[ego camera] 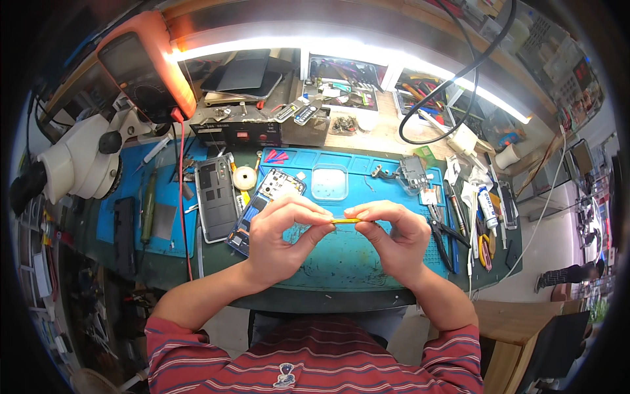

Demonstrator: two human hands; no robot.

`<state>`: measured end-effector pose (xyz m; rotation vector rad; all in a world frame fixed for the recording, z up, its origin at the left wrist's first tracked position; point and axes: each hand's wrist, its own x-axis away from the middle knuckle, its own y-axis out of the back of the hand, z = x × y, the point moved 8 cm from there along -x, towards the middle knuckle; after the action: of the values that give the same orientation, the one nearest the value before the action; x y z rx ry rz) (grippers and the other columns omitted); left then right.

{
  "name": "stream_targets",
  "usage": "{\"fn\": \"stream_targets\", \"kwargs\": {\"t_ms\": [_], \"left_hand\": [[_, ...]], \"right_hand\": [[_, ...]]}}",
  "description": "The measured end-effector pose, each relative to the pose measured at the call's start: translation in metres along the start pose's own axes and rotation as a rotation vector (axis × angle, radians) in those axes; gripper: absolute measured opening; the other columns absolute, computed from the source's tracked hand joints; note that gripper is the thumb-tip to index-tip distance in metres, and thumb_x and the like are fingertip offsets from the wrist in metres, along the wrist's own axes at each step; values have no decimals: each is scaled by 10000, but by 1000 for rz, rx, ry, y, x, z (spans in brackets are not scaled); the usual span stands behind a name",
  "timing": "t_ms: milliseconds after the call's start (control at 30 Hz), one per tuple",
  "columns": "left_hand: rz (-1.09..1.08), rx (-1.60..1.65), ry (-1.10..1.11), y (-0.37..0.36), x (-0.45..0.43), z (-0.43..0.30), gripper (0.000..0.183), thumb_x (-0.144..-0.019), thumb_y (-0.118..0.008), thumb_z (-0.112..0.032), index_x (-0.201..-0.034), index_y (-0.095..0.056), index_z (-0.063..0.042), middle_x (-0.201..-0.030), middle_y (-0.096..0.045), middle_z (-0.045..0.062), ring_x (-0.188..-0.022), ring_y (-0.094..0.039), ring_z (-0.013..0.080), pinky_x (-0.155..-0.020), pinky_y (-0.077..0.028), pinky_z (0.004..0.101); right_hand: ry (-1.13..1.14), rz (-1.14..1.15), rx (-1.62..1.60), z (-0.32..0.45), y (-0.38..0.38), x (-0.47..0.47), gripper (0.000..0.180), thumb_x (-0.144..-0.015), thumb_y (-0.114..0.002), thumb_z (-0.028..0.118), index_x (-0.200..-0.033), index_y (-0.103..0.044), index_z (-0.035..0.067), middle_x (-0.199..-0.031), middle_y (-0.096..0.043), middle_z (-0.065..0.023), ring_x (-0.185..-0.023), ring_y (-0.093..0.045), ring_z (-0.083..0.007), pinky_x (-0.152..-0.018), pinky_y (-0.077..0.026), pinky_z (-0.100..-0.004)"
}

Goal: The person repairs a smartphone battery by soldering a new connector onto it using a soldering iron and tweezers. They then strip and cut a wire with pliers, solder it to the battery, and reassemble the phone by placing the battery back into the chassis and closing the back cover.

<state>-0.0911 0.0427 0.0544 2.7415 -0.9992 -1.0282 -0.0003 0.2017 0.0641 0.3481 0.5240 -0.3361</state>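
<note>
Between both hands, above the blue silicone repair mat (339, 256), a thin yellow strip (346, 221) is held level by its two ends. My left hand (290, 231) pinches its left end between thumb and fingertips. The right end sits in the pinch of my right hand (396, 231). What the strip belongs to is too small to tell. Partly behind my left hand lies an opened smartphone (258, 212) with a blue frame and its circuit board bare. A grey phone back cover (215, 197) rests to its left.
A clear plastic tray (330, 182) stands beyond my hands. Pliers (440, 239), a glue tube (487, 209) and several tools lie right. A microscope (83, 162), an orange multimeter (150, 69) and its red lead (183, 197) stand left. A black cable (438, 98) loops overhead.
</note>
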Motion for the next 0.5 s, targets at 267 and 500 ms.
{"fn": "stream_targets", "kwargs": {"t_ms": [267, 500], "left_hand": [[59, 434, 487, -16, 11, 43, 186, -959, -710, -82, -1111, -690, 25, -1026, -726, 64, -908, -682, 107, -802, -564, 261], [85, 469, 563, -22, 18, 42, 180, -963, -709, -96, -1091, -677, 27, -1000, -711, 58, -890, -679, 99, -785, -571, 255]], "right_hand": [[-500, -15, -469, -38, -3, 8, 227, -992, -673, 154, -1109, -712, -37, -1029, -736, -66, -909, -682, -119, -804, -558, -280], [-408, 16, -134, -32, 1, 4, 192, -988, -686, 144, -1035, -725, -37, -917, -723, -36, -816, -635, -67, -723, -507, -222]]}}
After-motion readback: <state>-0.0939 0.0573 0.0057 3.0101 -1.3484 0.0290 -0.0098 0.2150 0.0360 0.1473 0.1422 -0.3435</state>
